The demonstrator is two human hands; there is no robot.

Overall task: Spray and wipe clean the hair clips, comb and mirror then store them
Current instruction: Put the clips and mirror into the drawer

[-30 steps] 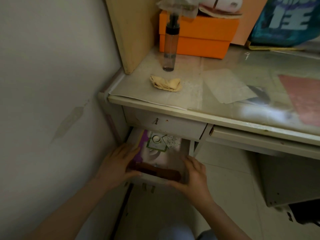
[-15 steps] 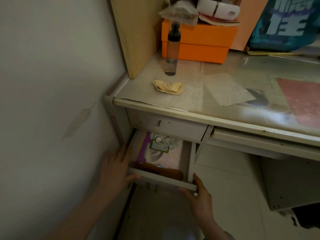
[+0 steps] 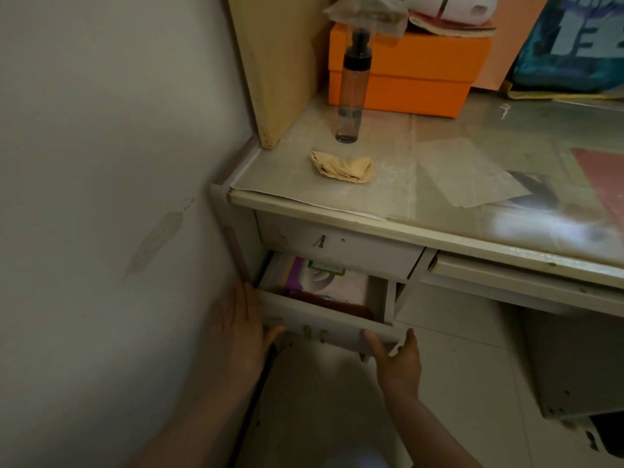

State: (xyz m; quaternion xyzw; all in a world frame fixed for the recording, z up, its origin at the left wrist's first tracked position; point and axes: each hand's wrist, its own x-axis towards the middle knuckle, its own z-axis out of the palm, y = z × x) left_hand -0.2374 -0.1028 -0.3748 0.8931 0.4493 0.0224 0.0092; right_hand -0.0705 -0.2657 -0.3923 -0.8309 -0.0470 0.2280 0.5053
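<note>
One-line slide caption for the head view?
Both hands, left hand and right hand, on the half-open lower drawer front.
</note>
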